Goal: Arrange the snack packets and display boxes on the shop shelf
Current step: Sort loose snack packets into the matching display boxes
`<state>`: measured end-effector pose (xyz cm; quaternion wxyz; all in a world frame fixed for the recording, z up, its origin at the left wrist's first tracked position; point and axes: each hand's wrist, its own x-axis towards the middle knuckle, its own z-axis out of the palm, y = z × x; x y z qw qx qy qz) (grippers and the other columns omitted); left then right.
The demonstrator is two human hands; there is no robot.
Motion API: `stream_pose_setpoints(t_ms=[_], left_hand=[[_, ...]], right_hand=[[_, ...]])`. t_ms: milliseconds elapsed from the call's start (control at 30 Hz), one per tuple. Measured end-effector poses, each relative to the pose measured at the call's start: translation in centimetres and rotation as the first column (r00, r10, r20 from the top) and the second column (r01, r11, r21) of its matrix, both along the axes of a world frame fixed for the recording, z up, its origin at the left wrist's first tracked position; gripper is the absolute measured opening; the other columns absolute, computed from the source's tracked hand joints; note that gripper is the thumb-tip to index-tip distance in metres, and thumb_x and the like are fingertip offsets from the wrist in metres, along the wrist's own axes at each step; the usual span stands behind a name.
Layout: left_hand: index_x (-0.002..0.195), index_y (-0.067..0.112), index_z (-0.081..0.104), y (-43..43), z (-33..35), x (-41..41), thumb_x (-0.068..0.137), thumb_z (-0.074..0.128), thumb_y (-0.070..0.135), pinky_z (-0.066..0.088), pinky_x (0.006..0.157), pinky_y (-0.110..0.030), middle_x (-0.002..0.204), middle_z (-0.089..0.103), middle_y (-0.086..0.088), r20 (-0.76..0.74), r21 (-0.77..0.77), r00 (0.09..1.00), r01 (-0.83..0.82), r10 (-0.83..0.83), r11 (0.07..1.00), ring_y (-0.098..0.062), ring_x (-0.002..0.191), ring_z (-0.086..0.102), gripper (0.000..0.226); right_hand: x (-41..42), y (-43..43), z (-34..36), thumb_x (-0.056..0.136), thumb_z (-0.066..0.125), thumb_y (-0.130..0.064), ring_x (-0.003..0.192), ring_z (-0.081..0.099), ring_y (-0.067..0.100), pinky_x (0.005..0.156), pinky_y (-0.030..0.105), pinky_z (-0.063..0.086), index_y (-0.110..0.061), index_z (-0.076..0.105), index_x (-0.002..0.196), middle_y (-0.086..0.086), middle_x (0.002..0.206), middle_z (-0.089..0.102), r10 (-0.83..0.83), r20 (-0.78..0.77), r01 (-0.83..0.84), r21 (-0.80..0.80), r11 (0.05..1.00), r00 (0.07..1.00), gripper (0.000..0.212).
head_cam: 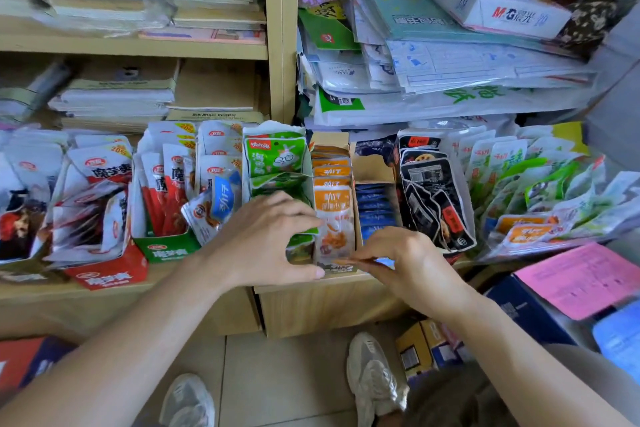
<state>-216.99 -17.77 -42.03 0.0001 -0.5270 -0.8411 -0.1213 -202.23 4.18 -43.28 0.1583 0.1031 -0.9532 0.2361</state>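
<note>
My left hand is curled over the front of the row of green plastic snack packets, fingers on top and thumb tucked under at the shelf edge, so it grips that stack. My right hand reaches in from the other side, its fingertips pinching what looks like the bottom corner of the front one of the orange-and-white foil snack packets; the exact contact is partly hidden. Those orange packets stand in a file inside a narrow brown cardboard display box on the pale wooden shelf, squeezed between the green row and a box of small dark blue packets, with glossy black packets leaning just beyond. I judge I am squaring up the front of the orange row. The risk is the edge: the front packet sits right at the lip of the shelf, and a tug at its lower corner could tip it out onto the floor. The green stack bulges against the box wall, so letting go too soon could let it slump over the orange file. The thin card wall could also buckle if I press both sides together.
</note>
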Motion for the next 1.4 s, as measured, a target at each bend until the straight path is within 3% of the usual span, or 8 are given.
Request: stream_pose_setpoints(t_ms=[267,400,600,767,1000,1133,1200,1400], left_hand=[[0.118,0.031,0.073,1.6,-0.8,1.3,0.080,0.064,0.069,0.046,0.088,-0.032,0.114,0.070,0.017,-0.021,0.237,0.999,0.039,-0.035,0.971,-0.008,0.104,0.057,0.055],[0.118,0.025,0.072,3.6,-0.8,1.4,0.082,0.076,0.048,0.049,0.083,-0.035,0.110,0.073,0.010,-0.093,0.335,0.988,-0.085,0.123,0.938,-0.015,0.099,0.062,0.043],[0.147,0.023,0.047,6.5,0.6,0.5,0.089,0.041,0.072,0.041,0.100,-0.040,0.143,0.056,0.008,-0.145,0.090,0.968,-0.194,0.206,0.977,-0.020,0.126,0.044,0.077],[0.141,0.020,0.051,7.4,-0.6,0.4,0.085,0.034,0.075,0.037,0.098,-0.044,0.138,0.057,0.006,-0.214,-0.029,0.959,-0.195,0.184,0.980,-0.026,0.123,0.037,0.080],[0.131,0.027,0.060,7.5,-1.1,-0.2,0.088,0.052,0.067,0.029,0.093,-0.043,0.126,0.057,0.011,-0.149,-0.001,0.967,-0.207,0.205,0.978,-0.022,0.120,0.032,0.059],[0.128,0.030,0.063,7.6,-1.2,-0.1,0.088,0.053,0.068,0.028,0.091,-0.042,0.123,0.059,0.014,-0.131,0.047,0.967,-0.212,0.216,0.976,-0.020,0.117,0.034,0.056],[0.127,0.030,0.065,7.6,-1.3,-0.1,0.087,0.053,0.068,0.029,0.089,-0.042,0.119,0.062,0.015,-0.129,0.074,0.966,-0.216,0.224,0.974,-0.020,0.114,0.035,0.056],[0.128,0.031,0.067,7.6,-0.9,-0.1,0.084,0.047,0.068,0.028,0.086,-0.039,0.119,0.068,0.017,0.037,0.244,0.960,-0.277,0.276,0.929,-0.015,0.111,0.040,0.061]], right_hand=[[-1.0,0.3,-0.4,0.082,0.081,-0.017,0.086,0.066,0.014,0.077,0.037,0.058,-0.016,0.074,0.115,-0.003,0.095,0.074,-0.122,-0.056,0.121,-0.020,0.992,0.991,0.033],[-3.4,0.8,0.7,0.074,0.087,-0.027,0.111,0.056,0.021,0.100,0.031,0.046,-0.013,0.059,0.135,0.001,0.120,0.067,-0.251,-0.122,0.257,0.036,0.966,0.960,0.068],[-5.6,4.1,1.3,0.082,0.069,-0.058,0.140,0.029,0.025,0.109,0.050,0.029,-0.014,0.045,0.146,-0.001,0.152,0.043,-0.352,0.075,0.314,0.310,0.897,0.933,0.081],[-7.4,6.2,1.5,0.092,0.064,-0.043,0.122,0.026,0.020,0.094,0.042,0.024,-0.029,0.056,0.136,-0.011,0.131,0.059,-0.390,0.120,0.322,0.376,0.869,0.913,0.047],[-7.0,6.9,0.1,0.072,0.087,-0.022,0.103,0.041,0.023,0.081,0.040,0.027,-0.026,0.080,0.084,-0.013,0.090,0.069,-0.297,-0.060,0.301,0.282,0.911,0.953,0.015],[-5.6,7.2,0.5,0.078,0.083,-0.018,0.110,0.050,0.016,0.090,0.041,0.031,-0.026,0.079,0.087,-0.015,0.092,0.068,-0.262,-0.021,0.262,0.126,0.957,0.965,0.013],[-5.1,7.2,1.3,0.088,0.074,-0.016,0.087,0.056,0.011,0.079,0.034,0.040,-0.017,0.074,0.086,-0.010,0.083,0.064,-0.295,-0.057,0.293,-0.032,0.955,0.954,0.002],[-5.3,6.9,3.7,0.100,0.058,-0.017,0.055,0.062,0.004,0.050,0.019,0.048,-0.015,0.068,0.098,-0.006,0.083,0.072,-0.498,-0.026,0.409,-0.532,0.741,0.867,0.010]])
